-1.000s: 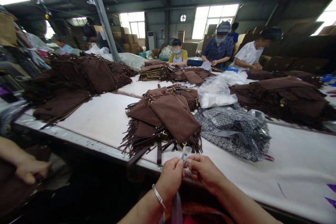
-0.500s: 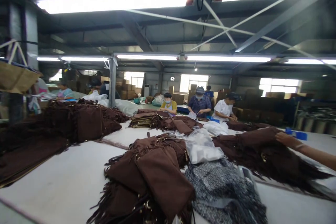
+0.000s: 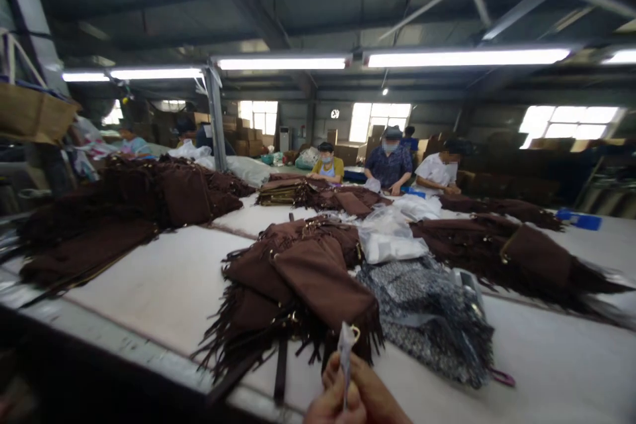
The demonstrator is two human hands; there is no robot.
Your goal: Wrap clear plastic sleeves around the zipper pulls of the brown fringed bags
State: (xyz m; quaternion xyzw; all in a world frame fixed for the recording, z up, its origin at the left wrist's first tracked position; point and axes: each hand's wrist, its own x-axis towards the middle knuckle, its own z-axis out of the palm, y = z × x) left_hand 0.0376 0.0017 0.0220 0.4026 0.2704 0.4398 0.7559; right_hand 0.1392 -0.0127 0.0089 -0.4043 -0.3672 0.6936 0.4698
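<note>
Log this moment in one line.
Left hand, right hand: together, pinching translucent plastic | ahead: brown fringed bags | beside bags: grey-speckled bundle

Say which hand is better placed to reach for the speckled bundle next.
Right hand, probably: it is nearer the speckled bundle, with the left hand on the far side. Both hands are at the plastic, though.

No text, label, brand, number or sign can be read. The wrap [image 3: 344,343] between the fingers [image 3: 334,400] carries nothing legible, nor do the bags [image 3: 325,281] just beyond them or the speckled bundle [image 3: 422,315] beyond and to their right. Far beyond the fingers, the cartons [image 3: 246,147] and round wall fitting [image 3: 334,114] are too small to make out.
</note>
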